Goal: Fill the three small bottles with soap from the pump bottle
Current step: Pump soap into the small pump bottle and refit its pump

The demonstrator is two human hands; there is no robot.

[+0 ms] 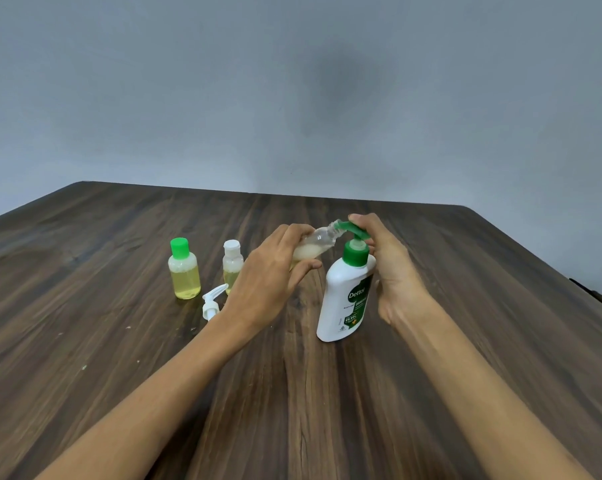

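Left fingers (292,244) grip clear bottle (318,242); right fingers (360,220) press green pump (353,232).

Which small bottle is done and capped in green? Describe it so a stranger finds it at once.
On the dark wooden table, look left of the left hand. The green-capped small bottle stands upright, farthest left, holding yellow liquid. Its neighbour, the white-capped bottle, has a white lid instead.

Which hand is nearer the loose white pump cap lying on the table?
Left. The left hand is just right of the white pump cap; the right hand is beyond the white pump bottle.
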